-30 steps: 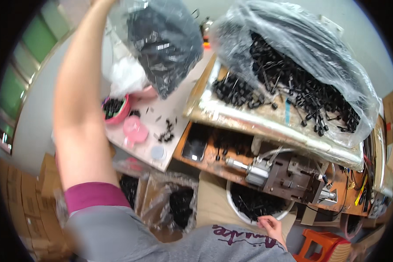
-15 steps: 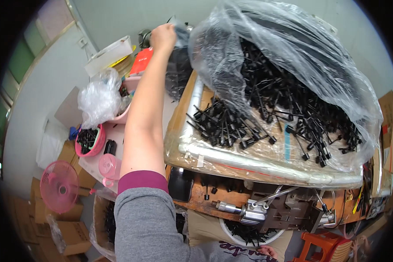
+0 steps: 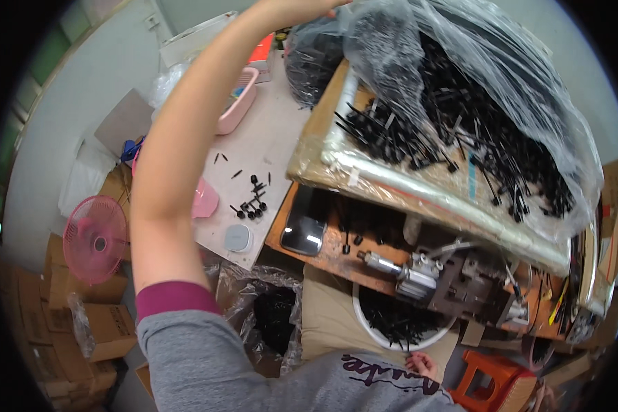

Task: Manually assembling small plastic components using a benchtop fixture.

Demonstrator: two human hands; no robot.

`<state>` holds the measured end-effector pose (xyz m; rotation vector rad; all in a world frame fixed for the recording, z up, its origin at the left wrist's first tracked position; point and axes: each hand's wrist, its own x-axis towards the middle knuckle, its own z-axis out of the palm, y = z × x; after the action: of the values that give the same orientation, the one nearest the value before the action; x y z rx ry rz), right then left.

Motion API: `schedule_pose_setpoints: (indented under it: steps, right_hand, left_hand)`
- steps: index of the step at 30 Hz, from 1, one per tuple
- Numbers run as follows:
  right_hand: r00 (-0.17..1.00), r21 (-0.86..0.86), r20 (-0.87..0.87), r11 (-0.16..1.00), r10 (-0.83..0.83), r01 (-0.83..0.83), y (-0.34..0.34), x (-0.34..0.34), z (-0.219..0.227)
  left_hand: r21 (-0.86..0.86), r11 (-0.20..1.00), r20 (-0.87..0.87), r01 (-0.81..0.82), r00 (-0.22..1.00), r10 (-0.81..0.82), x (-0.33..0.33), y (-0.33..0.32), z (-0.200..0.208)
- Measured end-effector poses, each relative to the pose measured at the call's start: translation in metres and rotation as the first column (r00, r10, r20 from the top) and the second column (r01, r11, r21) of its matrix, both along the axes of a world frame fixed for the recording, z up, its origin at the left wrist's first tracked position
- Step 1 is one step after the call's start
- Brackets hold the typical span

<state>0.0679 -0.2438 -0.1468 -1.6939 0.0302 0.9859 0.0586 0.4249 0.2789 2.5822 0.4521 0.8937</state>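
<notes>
By a pale wall, a white tabletop is strewn with small black parts. At the top edge, the left hand is raised near a dark bag; whether its fingers are clamped cannot be told. The right hand is held, fingers curled, near a white basin where black rods are heaped; whether anything is gripped cannot be told.

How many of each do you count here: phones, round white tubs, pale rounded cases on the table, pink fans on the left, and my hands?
Phone: 1
White tub: 1
Pale case: 1
Pink fan: 1
Hands, left hand partly out of frame, and right hand: 2
Total: 6
</notes>
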Motion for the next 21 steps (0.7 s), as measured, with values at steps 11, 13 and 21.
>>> schedule_pose_setpoints:
  steps: [11, 13, 21]
  right_hand:
    - [0.454, -0.350, 0.725, 0.845, 0.518, -0.404, 0.022, -0.006, 0.009]
    - [0.233, -0.461, 0.781, 0.786, 0.580, -0.411, 0.027, -0.010, 0.015]
    - [-0.221, -0.673, 0.720, 0.584, 0.657, -0.454, 0.058, 0.009, -0.018]
  left_hand:
    - [0.221, 0.815, -0.367, 0.535, 0.820, -0.439, -0.118, -0.267, -0.104]
    - [0.072, 0.796, -0.415, 0.601, 0.744, -0.524, -0.128, -0.298, -0.134]
    - [-0.179, 0.792, -0.241, 0.583, 0.755, -0.610, -0.133, -0.370, -0.215]
